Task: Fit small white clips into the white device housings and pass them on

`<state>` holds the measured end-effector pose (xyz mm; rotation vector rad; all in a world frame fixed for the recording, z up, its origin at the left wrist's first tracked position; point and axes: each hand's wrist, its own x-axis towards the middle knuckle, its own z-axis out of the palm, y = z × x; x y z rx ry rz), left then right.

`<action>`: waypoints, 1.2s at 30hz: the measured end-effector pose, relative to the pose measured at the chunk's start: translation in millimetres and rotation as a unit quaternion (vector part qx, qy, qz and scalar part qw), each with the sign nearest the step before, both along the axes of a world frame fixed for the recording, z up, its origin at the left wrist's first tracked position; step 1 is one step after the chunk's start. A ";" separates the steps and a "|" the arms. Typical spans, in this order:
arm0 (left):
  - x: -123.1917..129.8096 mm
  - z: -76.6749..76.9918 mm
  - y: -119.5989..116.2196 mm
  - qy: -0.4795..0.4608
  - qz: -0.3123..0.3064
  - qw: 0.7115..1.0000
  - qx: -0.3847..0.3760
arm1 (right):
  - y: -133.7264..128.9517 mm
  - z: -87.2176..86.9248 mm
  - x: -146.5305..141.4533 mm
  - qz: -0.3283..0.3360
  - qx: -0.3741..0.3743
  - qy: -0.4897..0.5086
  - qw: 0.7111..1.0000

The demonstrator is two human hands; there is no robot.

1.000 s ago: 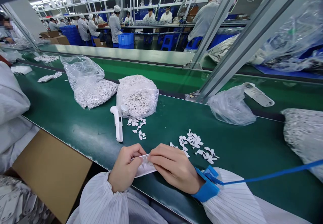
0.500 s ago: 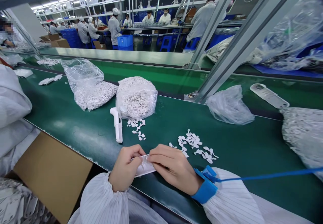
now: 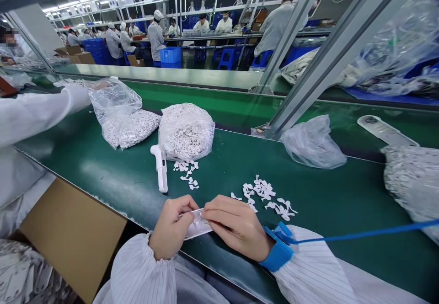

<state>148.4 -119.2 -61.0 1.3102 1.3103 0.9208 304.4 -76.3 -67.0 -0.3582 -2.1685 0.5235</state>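
hands almost meeting, our left hand [image 3: 170,226] and right hand [image 3: 236,228] pinch a thin white strip [image 3: 197,225] between them. its long axis runs crosswise from one hand to the other, and neither hand looks clearly nearer. a blue wrist strap [image 3: 278,250] circles our right wrist. ahead of the right hand lie loose white die-cut pieces [image 3: 263,192]; ahead of the left, a smaller scatter [image 3: 185,174] sits beside a white plastic handheld tool [image 3: 159,169], with a clear bag of pieces [image 3: 185,132] beyond. a cardboard box [image 3: 72,235] lies left of the left hand, below the green conveyor belt [image 3: 325,203].

White pinstriped sleeves [image 3: 144,274] end in gathered cuffs [image 3: 148,244]; a corded blue strap [image 3: 278,250] wraps the right wrist [image 3: 259,245].
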 end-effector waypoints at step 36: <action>6.0 10.9 -2.3 0.145 -0.006 0.989 -0.021 | 5.5 4.1 1.8 -0.053 -0.090 -0.096 0.990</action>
